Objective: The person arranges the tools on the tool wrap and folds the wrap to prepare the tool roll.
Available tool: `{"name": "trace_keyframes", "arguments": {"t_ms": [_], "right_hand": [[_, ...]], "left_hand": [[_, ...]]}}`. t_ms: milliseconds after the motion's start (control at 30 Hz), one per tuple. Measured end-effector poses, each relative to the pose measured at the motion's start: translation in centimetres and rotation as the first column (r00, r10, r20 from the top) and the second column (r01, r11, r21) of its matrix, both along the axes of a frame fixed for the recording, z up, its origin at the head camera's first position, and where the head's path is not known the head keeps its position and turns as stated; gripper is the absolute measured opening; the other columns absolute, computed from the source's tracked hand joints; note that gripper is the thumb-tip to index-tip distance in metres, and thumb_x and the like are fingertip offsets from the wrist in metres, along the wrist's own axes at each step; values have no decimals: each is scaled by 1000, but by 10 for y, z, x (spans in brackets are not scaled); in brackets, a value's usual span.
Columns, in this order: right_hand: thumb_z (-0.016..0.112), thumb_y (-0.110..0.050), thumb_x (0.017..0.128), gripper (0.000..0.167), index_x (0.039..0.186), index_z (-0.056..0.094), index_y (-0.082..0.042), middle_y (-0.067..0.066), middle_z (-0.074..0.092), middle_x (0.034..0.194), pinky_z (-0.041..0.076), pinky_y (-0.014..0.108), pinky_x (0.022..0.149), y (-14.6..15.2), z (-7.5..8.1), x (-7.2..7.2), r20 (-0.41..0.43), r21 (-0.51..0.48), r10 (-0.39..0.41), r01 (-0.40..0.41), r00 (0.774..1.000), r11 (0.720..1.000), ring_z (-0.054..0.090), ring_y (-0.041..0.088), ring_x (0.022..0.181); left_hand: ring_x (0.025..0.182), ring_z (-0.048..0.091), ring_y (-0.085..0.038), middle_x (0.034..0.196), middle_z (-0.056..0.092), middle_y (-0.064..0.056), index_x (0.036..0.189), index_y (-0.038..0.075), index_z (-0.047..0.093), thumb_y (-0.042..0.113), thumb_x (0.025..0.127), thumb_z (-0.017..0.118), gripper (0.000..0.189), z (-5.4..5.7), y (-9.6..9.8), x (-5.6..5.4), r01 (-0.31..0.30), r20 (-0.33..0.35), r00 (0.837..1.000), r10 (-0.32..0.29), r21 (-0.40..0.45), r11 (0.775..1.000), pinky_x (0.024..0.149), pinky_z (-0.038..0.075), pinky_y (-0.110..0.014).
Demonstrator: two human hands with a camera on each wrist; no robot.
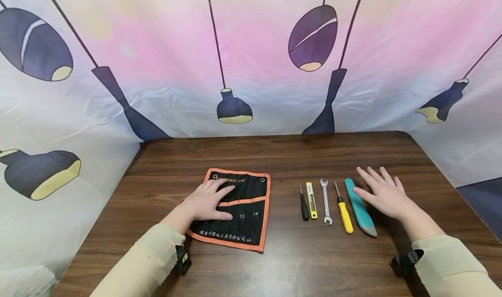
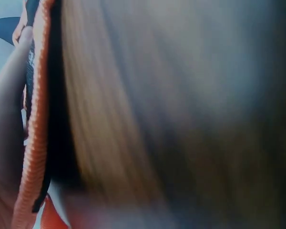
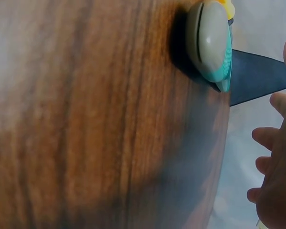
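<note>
My left hand (image 1: pixel 208 201) rests, fingers spread, on the left part of a black tool pouch (image 1: pixel 251 229) with orange edging, which lies on the table. In the left wrist view the pouch's orange edge (image 2: pixel 35 124) runs beside the hand. My right hand (image 1: pixel 386 194), fingers apart and holding nothing, is just right of a teal tool (image 1: pixel 358 205) with a grey end. In the right wrist view that hand appears raised off the wood. Left of the teal tool lie a yellow-handled screwdriver (image 1: pixel 345 216), a double open-ended wrench (image 1: pixel 325 199), a flat yellow labelled case (image 1: pixel 311 201) and a small black-handled screwdriver (image 1: pixel 304 207).
The dark wooden table (image 1: pixel 290 262) has its far edge against a hanging cloth (image 1: pixel 266 70) printed with lamps. The tools lie in a row, roughly side by side, to the right of the pouch. Small black cameras (image 1: pixel 183 260) sit on both wrists.
</note>
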State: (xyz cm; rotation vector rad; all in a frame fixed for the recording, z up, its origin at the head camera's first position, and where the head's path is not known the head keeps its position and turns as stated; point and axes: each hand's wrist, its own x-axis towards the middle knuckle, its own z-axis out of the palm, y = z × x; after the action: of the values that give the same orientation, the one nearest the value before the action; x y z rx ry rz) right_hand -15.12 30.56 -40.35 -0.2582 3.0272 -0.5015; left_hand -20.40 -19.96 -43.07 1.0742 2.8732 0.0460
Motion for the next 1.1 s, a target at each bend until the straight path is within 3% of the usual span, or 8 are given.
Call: {"name": "trace_keyframes", "arguments": {"t_ms": [200,300,400,600,867,1100], "right_hand": [[40,-57,93,77,151,17,-11,32,17,147,0,72,94,1,-1,-1,9,-3,-10,10,1000,1000,2,56,132],[40,-58,93,77,151,17,-12,31,17,147,1,72,95,0,-1,-3,4,4,-5,5,1000,1000,2,55,132],[40,-59,93,78,151,17,-12,31,18,147,1,72,95,-1,-2,-5,9,9,-3,3,1000,1000,3,55,133],[40,-60,92,79,151,18,-12,31,17,148,0,71,95,-2,-4,-4,23,6,-5,5,1000,1000,3,55,133],[40,-60,92,79,151,18,-12,31,17,147,0,72,95,0,-3,-2,21,3,-10,10,1000,1000,2,55,132],[42,-59,92,79,151,18,-12,32,18,147,0,72,95,-1,-7,-1,26,-2,-8,9,1000,1000,3,55,133]], "left_hand": [[127,36,-35,143,35,-13,142,20,42,75,75,53,87,7,1,-1,8,-5,1000,-8,51,999,98,29,-55],[120,41,-31,136,44,-11,139,20,48,71,76,57,81,11,5,6,-40,-25,999,43,116,992,94,32,-52],[116,44,-30,130,47,-10,138,20,48,70,76,58,80,14,10,14,-94,0,995,95,172,981,93,34,-51],[114,43,-28,132,43,-10,145,21,38,75,74,54,90,10,22,23,-182,89,981,171,140,973,91,37,-48],[110,39,-27,133,39,-10,145,21,37,75,69,58,96,2,28,25,-192,42,981,189,101,976,84,36,-42],[114,38,-27,134,39,-9,145,20,38,72,68,63,96,4,25,24,-193,58,981,187,115,974,86,36,-44]]}}
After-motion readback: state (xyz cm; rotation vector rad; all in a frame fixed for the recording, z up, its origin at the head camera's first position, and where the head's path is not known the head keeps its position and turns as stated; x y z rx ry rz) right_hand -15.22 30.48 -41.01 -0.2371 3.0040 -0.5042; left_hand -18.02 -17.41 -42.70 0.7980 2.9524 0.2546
